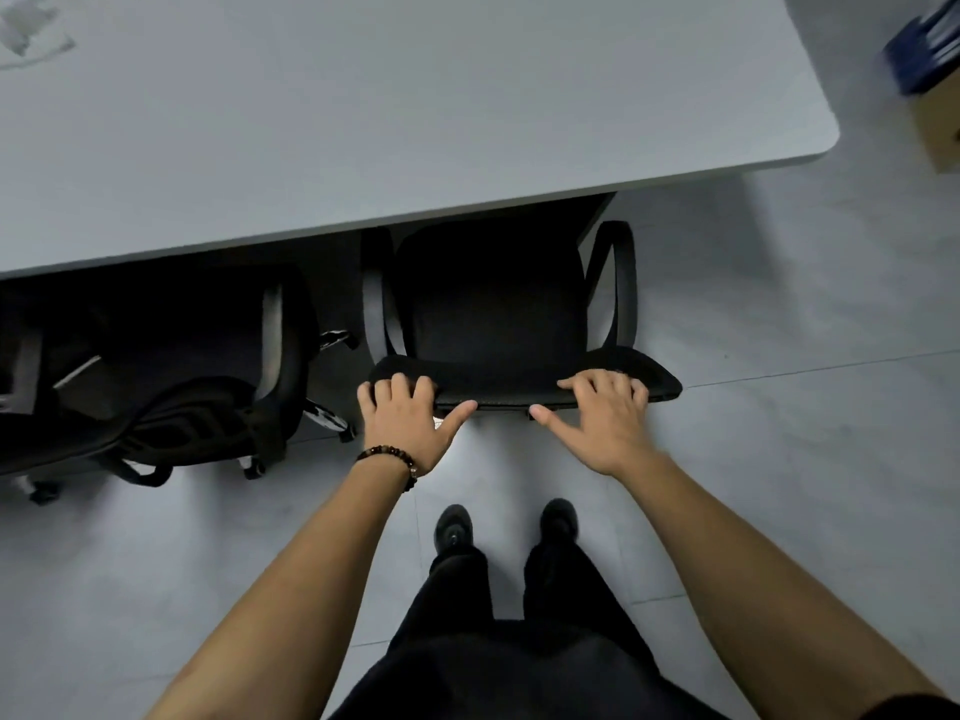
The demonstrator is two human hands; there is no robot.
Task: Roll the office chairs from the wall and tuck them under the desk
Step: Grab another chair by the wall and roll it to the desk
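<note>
**Chair at the desk edge, both hands on its backrest**

The chair (pixel 498 314) stands at the near edge of the desk (pixel 415 122), close to the desk's right end. The front of its seat is already under the top, while the backrest and most of the armrests are still out on the near side. The left hand (pixel 410 418) is on the left end of the backrest's top edge, fingers curled together over it and thumb stretched out along the near face. The right hand (pixel 605 415) lies further right on the same edge, fingers draped loosely over the top and slightly apart, thumb pointing left; it looks more like a resting push than a firm clamp.

The chair should roll easily on the smooth floor (pixel 779 459), so a light, even push ought to do. The backrest looks padded or meshed and may give a little, and the seat probably swivels, so pushing harder with one hand could turn it. The top edge, held wide as here, seems the best hold.

A second chair (pixel 171 387) sits left of the first, partly under the desk and angled, its casters (pixel 332 420) just beside the left hand's side. The right armrest (pixel 621 283) stands near a dark desk leg (pixel 597 215) and could catch on it. A box (pixel 935 132) lies well clear, beyond the desk's right corner.
</note>
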